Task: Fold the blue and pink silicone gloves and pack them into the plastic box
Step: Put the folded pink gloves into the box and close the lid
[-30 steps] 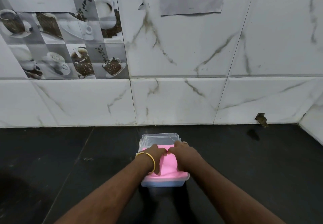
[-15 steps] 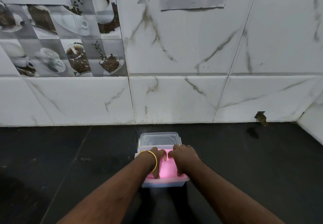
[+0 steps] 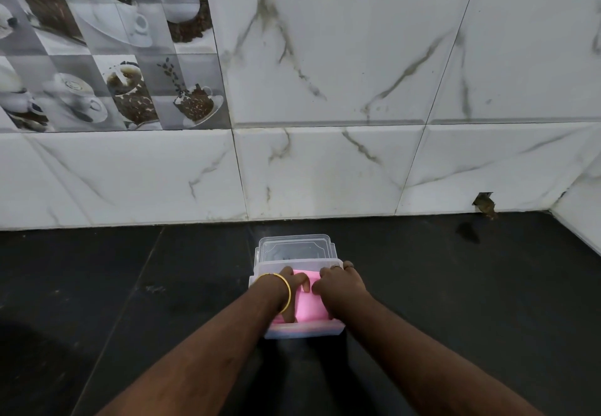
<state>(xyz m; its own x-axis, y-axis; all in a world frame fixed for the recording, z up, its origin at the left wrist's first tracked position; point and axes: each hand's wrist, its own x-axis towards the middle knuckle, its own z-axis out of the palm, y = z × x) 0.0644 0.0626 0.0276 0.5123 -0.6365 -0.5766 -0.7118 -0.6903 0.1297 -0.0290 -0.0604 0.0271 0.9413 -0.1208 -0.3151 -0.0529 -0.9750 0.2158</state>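
Both hands bear down on the pink glove (image 3: 308,305) inside the plastic box (image 3: 304,331): the left hand (image 3: 286,289) has its fingers bent onto the pink silicone, and the right hand (image 3: 341,285) lies beside it, fingers curled down against the same surface, the two nearly touching over the middle. Whether either actually pinches the glove I cannot tell. Both forearms reach in from below (a yellow bangle (image 3: 283,292) circles the left wrist). The clear lid (image 3: 294,248) lies just behind the box on the dark counter (image 3: 130,285). The blue glove is hidden.
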